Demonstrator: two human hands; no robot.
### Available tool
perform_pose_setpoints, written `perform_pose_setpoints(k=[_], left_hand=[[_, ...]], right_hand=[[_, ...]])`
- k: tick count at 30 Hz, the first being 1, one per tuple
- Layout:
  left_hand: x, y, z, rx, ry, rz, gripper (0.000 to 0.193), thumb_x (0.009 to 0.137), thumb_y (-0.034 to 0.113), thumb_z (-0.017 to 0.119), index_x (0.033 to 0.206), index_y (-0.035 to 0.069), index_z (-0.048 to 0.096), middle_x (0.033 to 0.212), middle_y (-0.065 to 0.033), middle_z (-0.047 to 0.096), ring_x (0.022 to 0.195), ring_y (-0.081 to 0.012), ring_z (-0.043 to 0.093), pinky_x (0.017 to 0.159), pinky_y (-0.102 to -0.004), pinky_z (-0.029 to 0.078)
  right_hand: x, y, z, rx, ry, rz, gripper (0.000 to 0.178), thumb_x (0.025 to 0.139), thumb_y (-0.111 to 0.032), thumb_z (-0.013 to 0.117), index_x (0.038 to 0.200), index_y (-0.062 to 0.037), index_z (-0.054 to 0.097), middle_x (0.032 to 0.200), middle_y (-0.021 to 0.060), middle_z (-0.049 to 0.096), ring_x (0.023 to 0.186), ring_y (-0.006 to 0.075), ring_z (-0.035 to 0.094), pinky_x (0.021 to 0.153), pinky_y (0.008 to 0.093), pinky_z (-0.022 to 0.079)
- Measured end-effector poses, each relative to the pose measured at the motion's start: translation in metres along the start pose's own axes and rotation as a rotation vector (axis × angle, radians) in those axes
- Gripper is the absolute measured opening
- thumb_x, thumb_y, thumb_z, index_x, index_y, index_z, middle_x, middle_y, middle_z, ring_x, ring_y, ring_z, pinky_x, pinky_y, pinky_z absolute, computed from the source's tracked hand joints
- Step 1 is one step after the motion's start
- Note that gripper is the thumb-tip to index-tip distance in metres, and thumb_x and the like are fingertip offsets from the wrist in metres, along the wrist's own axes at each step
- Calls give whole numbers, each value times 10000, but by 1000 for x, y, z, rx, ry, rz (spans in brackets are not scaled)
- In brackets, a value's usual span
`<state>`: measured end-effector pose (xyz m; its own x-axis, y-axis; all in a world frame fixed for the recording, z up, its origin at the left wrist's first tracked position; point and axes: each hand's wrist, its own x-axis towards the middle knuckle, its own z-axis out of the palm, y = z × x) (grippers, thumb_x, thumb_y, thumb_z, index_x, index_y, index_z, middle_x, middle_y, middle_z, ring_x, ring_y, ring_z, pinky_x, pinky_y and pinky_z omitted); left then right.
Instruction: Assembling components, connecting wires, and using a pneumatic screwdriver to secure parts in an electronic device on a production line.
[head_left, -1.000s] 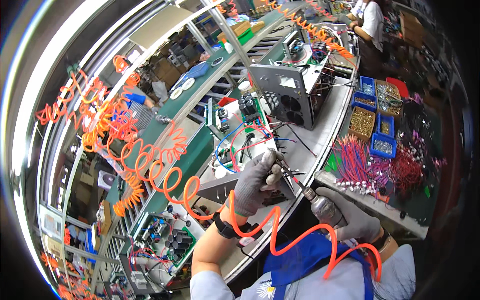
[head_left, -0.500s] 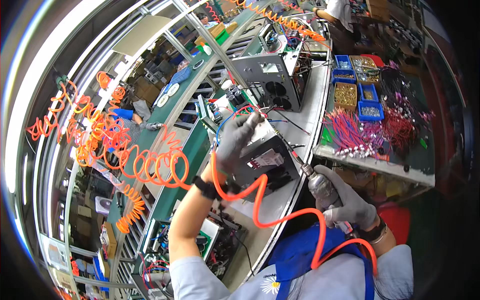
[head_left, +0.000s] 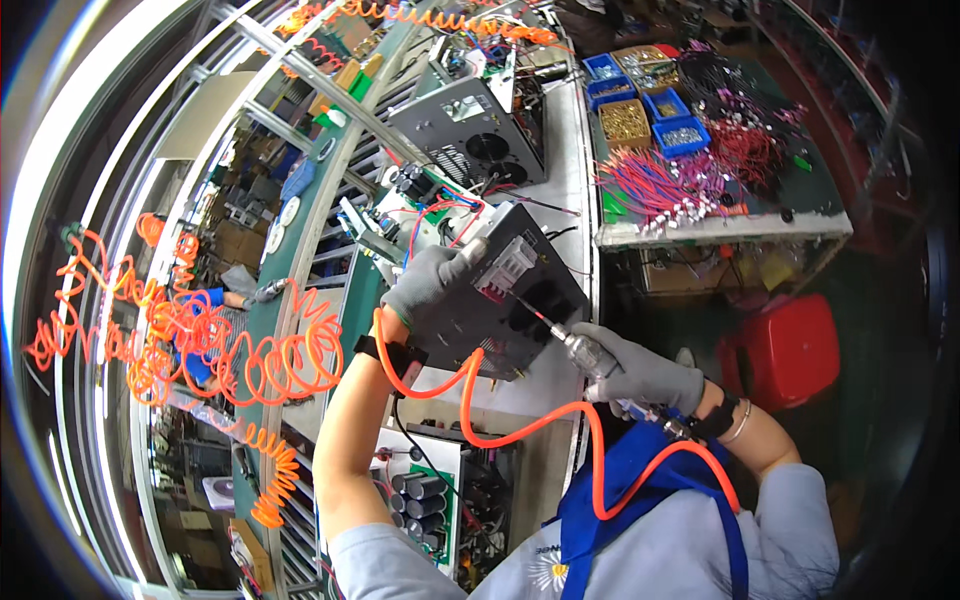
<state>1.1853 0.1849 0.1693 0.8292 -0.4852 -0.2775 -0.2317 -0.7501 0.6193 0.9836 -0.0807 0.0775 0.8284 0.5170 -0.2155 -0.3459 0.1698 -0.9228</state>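
Observation:
A dark grey metal panel (head_left: 455,335) with round fan openings stands tilted at the end of an electronic unit in front of me. My left hand (head_left: 432,285), in a grey glove, is closed over the panel's upper left edge. My right hand (head_left: 655,372), also gloved, grips an air screwdriver (head_left: 592,357) with a silver body. Its long bit points at the panel, the tip close beside a pale terminal block (head_left: 508,265); whether it touches a screw is too small to tell. An orange air hose (head_left: 540,432) runs from the screwdriver across my left wrist.
Another unit with a dark panel (head_left: 470,125) stands farther along the bench. An opened unit with capacitors (head_left: 425,495) sits near me. On the right table are blue screw bins (head_left: 682,137) and wire bundles (head_left: 660,190). A red stool (head_left: 790,350) stands at right; coiled hoses (head_left: 200,330) hang left.
My left hand has come down onto the panel's edge, and the panel has turned more toward me. The screwdriver's bit has swung to the panel's face. The whole view has shifted.

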Motion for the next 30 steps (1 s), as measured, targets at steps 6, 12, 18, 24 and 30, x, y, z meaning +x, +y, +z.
perform_pose_setpoints(k=[6, 12, 18, 24, 30], left_hand=[[3, 11, 0, 70, 3, 7, 787, 842, 697, 525, 804, -76, 668, 653, -149, 622, 681, -228, 618, 667, -377, 464], [3, 6, 1, 54, 17, -31, 771, 860, 679, 514, 776, -72, 668, 613, -131, 595, 626, -216, 588, 650, -385, 458], [9, 5, 1, 61, 10, -21, 743, 883, 636, 522, 742, -82, 649, 591, -119, 564, 611, -193, 569, 617, -365, 446], [6, 6, 1, 3, 12, -45, 738, 873, 640, 551, 751, -82, 652, 606, -64, 565, 598, -144, 538, 567, -330, 430], [7, 12, 1, -33, -18, -15, 763, 858, 661, 569, 784, -94, 651, 650, -29, 574, 608, -105, 517, 542, -285, 416]], right_hand=[[5, 4, 15, -39, 63, -28, 892, 772, -164, 720, 1484, -42, 196, 886, 80, 560, 597, 115, 573, 527, 272, 500], [12, 6, 16, -12, 91, 18, 849, 776, -121, 689, 1483, -116, 219, 888, 94, 561, 526, 148, 571, 461, 287, 479], [21, 13, 13, -10, 73, 60, 840, 769, -101, 684, 1476, -125, 231, 858, 82, 549, 525, 138, 565, 461, 279, 474], [24, 19, 10, 30, 49, 47, 853, 787, -167, 707, 1477, -48, 221, 897, 83, 564, 684, 140, 607, 616, 284, 518], [32, 27, 15, 61, 74, -99, 758, 820, -76, 622, 1472, -130, 239, 851, 62, 535, 529, 120, 563, 476, 277, 484]])
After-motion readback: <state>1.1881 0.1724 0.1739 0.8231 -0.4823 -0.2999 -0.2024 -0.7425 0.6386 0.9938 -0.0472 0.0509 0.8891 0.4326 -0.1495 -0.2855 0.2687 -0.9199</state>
